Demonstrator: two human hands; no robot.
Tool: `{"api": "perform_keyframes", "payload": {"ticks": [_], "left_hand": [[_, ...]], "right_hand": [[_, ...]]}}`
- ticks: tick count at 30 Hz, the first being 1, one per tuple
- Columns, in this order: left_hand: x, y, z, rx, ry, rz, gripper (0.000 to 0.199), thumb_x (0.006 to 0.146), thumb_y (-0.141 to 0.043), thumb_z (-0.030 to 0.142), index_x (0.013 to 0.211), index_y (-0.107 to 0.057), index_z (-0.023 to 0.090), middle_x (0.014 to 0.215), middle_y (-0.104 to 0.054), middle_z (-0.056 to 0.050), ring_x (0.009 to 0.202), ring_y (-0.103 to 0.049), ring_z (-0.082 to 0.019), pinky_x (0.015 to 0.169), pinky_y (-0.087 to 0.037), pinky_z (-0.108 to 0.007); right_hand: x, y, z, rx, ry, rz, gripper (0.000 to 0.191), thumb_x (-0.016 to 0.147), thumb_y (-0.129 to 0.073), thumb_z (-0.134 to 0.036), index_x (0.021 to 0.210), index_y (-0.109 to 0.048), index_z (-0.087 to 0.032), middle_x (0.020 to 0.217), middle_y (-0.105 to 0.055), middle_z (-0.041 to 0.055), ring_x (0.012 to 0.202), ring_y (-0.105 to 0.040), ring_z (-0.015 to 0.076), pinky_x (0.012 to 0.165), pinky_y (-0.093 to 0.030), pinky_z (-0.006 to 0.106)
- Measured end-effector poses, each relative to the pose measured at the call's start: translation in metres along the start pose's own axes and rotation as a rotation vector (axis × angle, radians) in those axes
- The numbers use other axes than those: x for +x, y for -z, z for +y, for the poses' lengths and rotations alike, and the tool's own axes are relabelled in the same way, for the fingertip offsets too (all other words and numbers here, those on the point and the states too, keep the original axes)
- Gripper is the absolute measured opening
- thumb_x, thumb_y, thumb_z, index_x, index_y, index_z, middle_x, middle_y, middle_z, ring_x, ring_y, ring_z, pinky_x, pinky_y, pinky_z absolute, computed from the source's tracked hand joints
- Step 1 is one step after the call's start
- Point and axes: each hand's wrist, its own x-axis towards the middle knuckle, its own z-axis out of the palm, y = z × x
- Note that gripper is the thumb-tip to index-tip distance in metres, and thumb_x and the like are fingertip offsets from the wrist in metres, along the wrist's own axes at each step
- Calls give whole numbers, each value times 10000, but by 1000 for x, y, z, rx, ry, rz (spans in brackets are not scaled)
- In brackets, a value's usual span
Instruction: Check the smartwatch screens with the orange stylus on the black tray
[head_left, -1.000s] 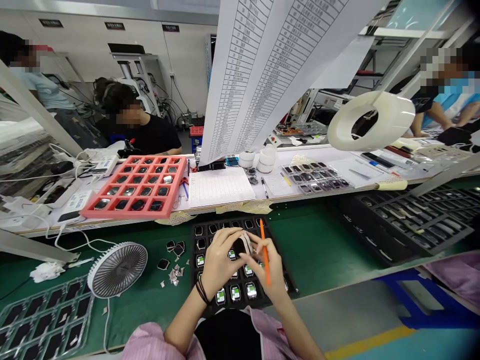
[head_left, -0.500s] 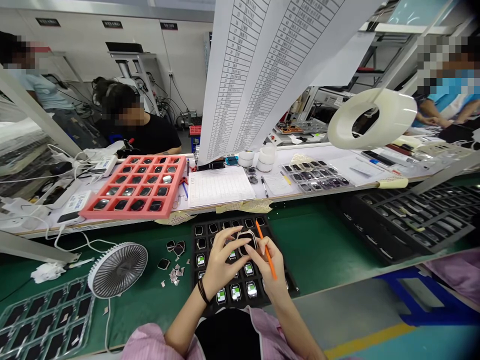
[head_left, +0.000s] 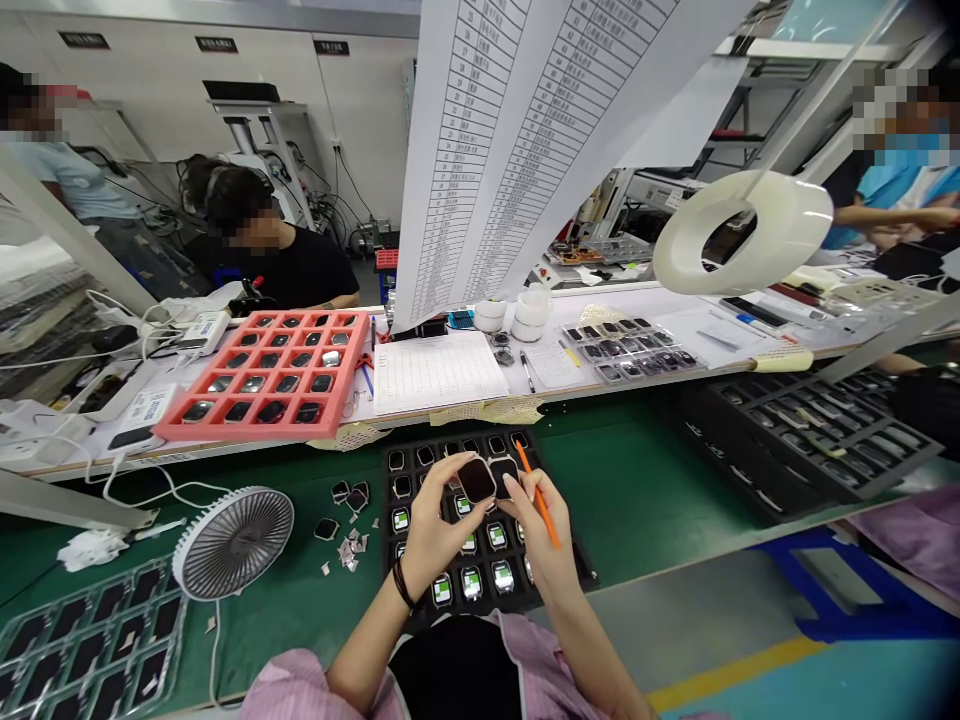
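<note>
Pinching a square watch (head_left: 476,481) between thumb and fingers, my left hand (head_left: 433,522) is closed on its edges, with the dark screen facing me at the lower middle of the frame. My right hand (head_left: 541,512) is closed too, holding a second watch (head_left: 504,474) just beside the first, and an orange stick (head_left: 539,497) slants across its fingers. In this view the two watches meet edge to edge; I cannot tell whether they truly touch.

Under both hands lies a black tray (head_left: 484,557), its compartments filled with more watches; several nearer me show green and white screens, while those in the far row look dark. It rests on a green work surface (head_left: 622,520).

Left of the tray, a few loose watches (head_left: 358,497) lie near some small paper scraps (head_left: 350,550). Further left stands a round fan (head_left: 238,543), and at the lower left of the frame is a clear plastic tray (head_left: 178,630) of dark pieces.

At the left of the frame, on the raised shelf (head_left: 566,310), a red tray (head_left: 247,430) holds watches in its slots. A printed sheet (head_left: 480,150) hangs at the upper middle, and a tape roll (head_left: 795,235) hangs at the upper right.
</note>
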Motion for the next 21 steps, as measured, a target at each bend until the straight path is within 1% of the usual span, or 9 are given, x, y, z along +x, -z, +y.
{"api": "perform_keyframes", "payload": {"ticks": [4, 9, 12, 14, 15, 16, 17, 18, 21], "left_hand": [[-3, 0, -7, -7, 54, 31, 444, 810, -655, 219, 1229, -512, 241, 1180, -594, -96, 1111, -576, -237, 839, -544, -367], [0, -1, -11, 3, 77, 14, 433, 811, -650, 221, 1223, -516, 241, 1181, -585, -95, 1124, -562, -242, 844, -534, -364], [2, -6, -27, -9, 110, -14, 438, 814, -648, 220, 1227, -507, 242, 1192, -567, -94, 1127, -552, -239, 841, -532, -356], [1, -15, -49, -12, 150, -44, 424, 822, -635, 212, 1224, -504, 239, 1201, -549, -96, 1120, -551, -236, 831, -535, -355], [-1, -22, -63, 0, 173, -73, 406, 828, -624, 202, 1215, -509, 236, 1202, -539, -97, 1115, -552, -235, 823, -538, -352], [-4, -31, -79, 20, 197, -115, 367, 838, -601, 181, 1194, -524, 228, 1203, -529, -100, 1090, -565, -227, 814, -541, -348], [-7, -42, -96, 50, 227, -182, 351, 838, -580, 148, 1180, -534, 217, 1206, -519, -103, 1067, -577, -217, 801, -546, -340], [-11, -55, -112, 86, 259, -256, 354, 828, -569, 115, 1169, -538, 207, 1194, -517, -103, 1069, -578, -213, 784, -553, -323], [-18, -100, -155, 106, 286, -354, 417, 757, -591, 38, 1150, -561, 174, 1133, -546, -103, 982, -620, -198, 735, -567, -299]], "right_hand": [[3, 1, -3, -22, 16, 13, 344, 833, -641, -340, 672, -359, -228, 721, -509, -34, 683, -578, 128, 721, -567, 319], [5, 2, -2, 8, 7, 2, 356, 829, -649, -336, 665, -354, -225, 724, -509, -39, 747, -632, 149, 752, -572, 337], [17, 14, 10, -5, 22, 20, 362, 823, -650, -352, 675, -343, -229, 740, -500, -32, 769, -641, 168, 732, -570, 347], [33, 33, 28, -83, 66, 81, 370, 822, -635, -388, 688, -326, -235, 772, -509, -24, 758, -637, 171, 707, -563, 348], [43, 45, 41, -171, 96, 119, 365, 828, -614, -416, 695, -324, -237, 790, -519, -18, 745, -631, 167, 693, -556, 341], [54, 59, 55, -307, 120, 162, 363, 834, -586, -447, 693, -326, -237, 774, -512, -20, 721, -621, 162, 679, -547, 331], [66, 73, 71, -470, 138, 222, 378, 833, -556, -492, 678, -324, -237, 706, -472, -38, 665, -602, 152, 650, -537, 316], [77, 88, 88, -533, 131, 252, 390, 815, -565, -511, 663, -336, -235, 658, -442, -50, 623, -579, 148, 639, -524, 317], [107, 127, 136, -670, 101, 299, 419, 765, -624, -521, 595, -386, -221, 559, -419, -63, 543, -514, 142, 601, -486, 320]]}}
